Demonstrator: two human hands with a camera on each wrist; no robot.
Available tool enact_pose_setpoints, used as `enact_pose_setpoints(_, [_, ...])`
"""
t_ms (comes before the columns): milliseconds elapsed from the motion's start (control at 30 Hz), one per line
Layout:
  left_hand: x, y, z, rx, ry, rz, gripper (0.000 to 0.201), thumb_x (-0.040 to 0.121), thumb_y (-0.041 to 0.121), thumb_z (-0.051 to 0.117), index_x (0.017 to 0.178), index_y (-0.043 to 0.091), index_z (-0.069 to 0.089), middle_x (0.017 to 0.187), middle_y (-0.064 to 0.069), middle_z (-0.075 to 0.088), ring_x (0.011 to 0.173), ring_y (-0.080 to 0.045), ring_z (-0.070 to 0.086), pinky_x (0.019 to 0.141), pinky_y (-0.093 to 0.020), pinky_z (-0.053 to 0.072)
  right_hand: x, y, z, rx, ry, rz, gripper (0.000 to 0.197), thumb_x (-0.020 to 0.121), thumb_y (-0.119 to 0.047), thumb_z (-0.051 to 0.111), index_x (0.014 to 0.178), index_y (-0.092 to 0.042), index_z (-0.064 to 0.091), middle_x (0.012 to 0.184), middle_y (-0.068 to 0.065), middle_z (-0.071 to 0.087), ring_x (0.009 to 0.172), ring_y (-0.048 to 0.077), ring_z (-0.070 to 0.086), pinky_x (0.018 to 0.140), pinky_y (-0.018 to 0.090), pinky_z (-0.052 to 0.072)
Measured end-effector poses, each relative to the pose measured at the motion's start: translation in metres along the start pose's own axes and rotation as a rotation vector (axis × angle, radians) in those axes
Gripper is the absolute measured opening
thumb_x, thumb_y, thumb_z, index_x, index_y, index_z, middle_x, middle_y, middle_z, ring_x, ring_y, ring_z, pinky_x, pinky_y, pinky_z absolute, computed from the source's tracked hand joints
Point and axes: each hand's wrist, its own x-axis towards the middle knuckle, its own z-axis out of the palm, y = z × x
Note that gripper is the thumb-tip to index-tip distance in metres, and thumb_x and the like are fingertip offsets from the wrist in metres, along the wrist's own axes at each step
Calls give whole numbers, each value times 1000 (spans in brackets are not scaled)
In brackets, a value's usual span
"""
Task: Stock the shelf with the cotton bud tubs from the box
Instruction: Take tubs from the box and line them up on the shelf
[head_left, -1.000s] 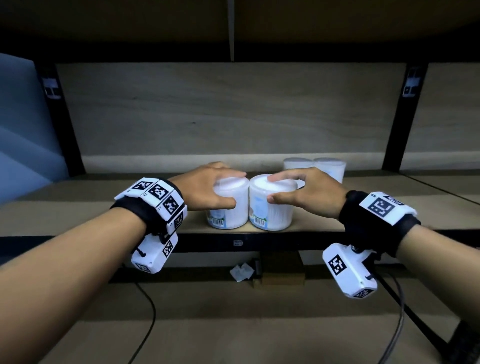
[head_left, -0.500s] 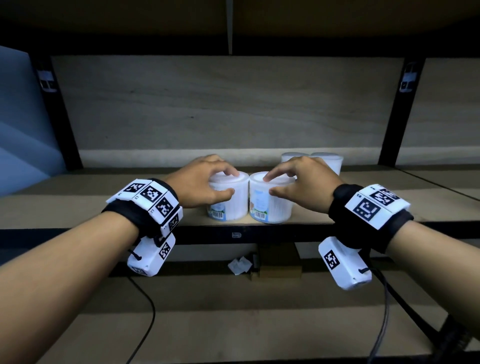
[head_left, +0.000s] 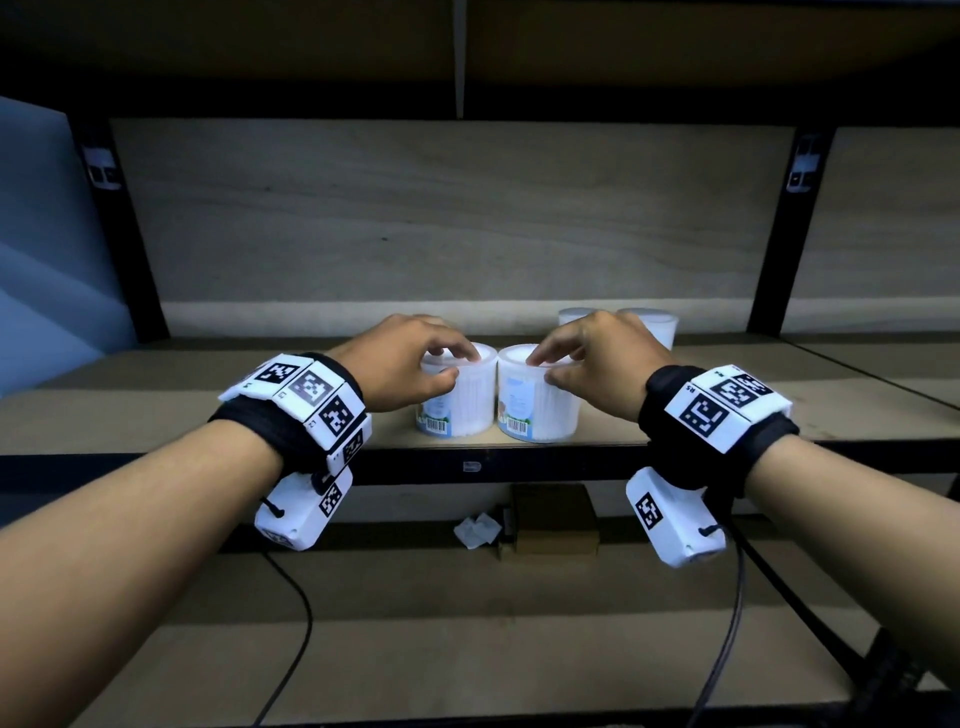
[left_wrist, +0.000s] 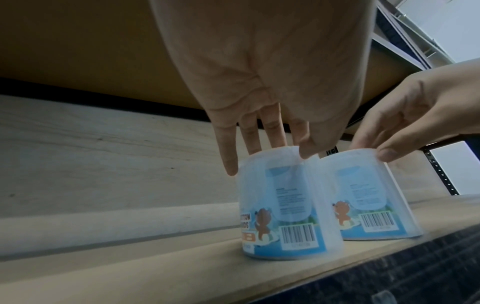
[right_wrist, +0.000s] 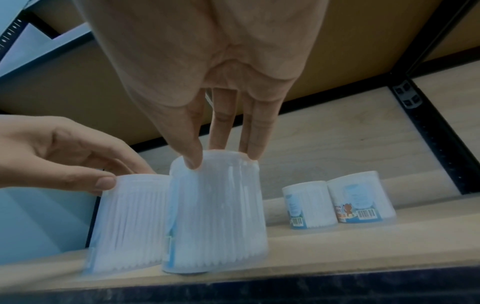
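Note:
Two clear cotton bud tubs with blue labels stand side by side at the front edge of the wooden shelf. My left hand holds the left tub by its lid rim, thumb in front and fingers behind. My right hand pinches the top of the right tub in the same way. In the right wrist view the right tub touches the left tub. Two more tubs stand at the back right.
Black uprights frame the bay, and the shelf above hangs low over it. On the lower shelf lie a small cardboard box and crumpled paper. Cables trail from both wrists.
Both hands have slid up from wrapping the tubs' sides to holding only the lid rims with fingertips. The two tubs stay at the shelf's front edge.

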Motion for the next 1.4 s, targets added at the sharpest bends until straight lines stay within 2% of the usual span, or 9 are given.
enact_pose_setpoints(100, [6, -5, 2, -42, -5, -38, 31, 88, 26, 63, 117, 36, 67, 116, 13, 65, 104, -7, 60, 89, -24, 45, 8, 1, -2, -19, -17, -14, 19, 83, -21, 74, 92, -37, 77, 93, -15, 72, 75, -10, 54, 75, 17, 42])
enact_pose_setpoints(367, [40, -15, -4, -7, -126, -96, 29, 89, 24, 66, 115, 35, 70, 117, 15, 70, 104, -6, 66, 95, -27, 50, 53, 4, -4, -124, -124, 31, 20, 76, -16, 82, 89, -31, 80, 79, -13, 68, 90, 6, 62, 84, 17, 42])
enact_pose_setpoints(500, [59, -23, -1, -23, -126, -114, 28, 88, 21, 68, 113, 33, 72, 110, 13, 72, 101, -5, 67, 92, -20, 47, 76, 10, -1, -131, -171, 71, 22, 76, -14, 82, 89, -32, 78, 86, -12, 72, 89, 7, 66, 83, 22, 50])
enact_pose_setpoints(600, [75, -31, 6, -20, -116, -120, 28, 88, 19, 70, 114, 30, 73, 106, 12, 72, 99, -6, 67, 85, -14, 40, 90, 17, 4, -142, -185, 81, 24, 76, -14, 82, 94, -30, 79, 95, -8, 75, 91, 7, 65, 83, 19, 46])
enact_pose_setpoints(700, [91, -43, 12, -29, -128, -139, 28, 86, 19, 70, 110, 33, 73, 100, 17, 71, 97, -5, 68, 88, -16, 42, 104, 25, 8, -145, -185, 94, 25, 75, -16, 83, 95, -31, 79, 99, -6, 75, 100, 11, 66, 93, 24, 50])
enact_pose_setpoints(867, [112, -54, 19, 15, -107, -156, 26, 84, 21, 70, 105, 37, 75, 89, 22, 66, 89, -2, 65, 80, -15, 40, 125, 39, 13, -125, -200, 109, 25, 74, -19, 84, 96, -31, 80, 97, -10, 76, 97, 10, 69, 92, 24, 52])
enact_pose_setpoints(1033, [129, -68, 25, 12, -110, -193, 26, 84, 23, 70, 104, 41, 74, 87, 27, 66, 86, -2, 64, 79, -18, 43, 146, 50, 19, -78, -233, 126, 28, 75, -16, 83, 100, -29, 80, 101, -8, 76, 101, 11, 68, 96, 26, 52])
enact_pose_setpoints(1233, [142, -83, 31, -41, -125, -213, 27, 86, 22, 70, 108, 38, 74, 96, 21, 70, 95, -3, 65, 86, -20, 44, 165, 59, 32, -94, -199, 104, 26, 75, -17, 82, 97, -32, 79, 100, -10, 75, 99, 8, 67, 94, 23, 51])
enact_pose_setpoints(1400, [154, -91, 36, -115, -98, -257, 29, 86, 14, 71, 109, 30, 75, 91, 14, 70, 74, 6, 60, 68, -13, 47, 175, 70, 38, -64, -185, 93, 25, 74, -18, 82, 95, -32, 80, 96, -11, 76, 98, 6, 68, 94, 23, 50])
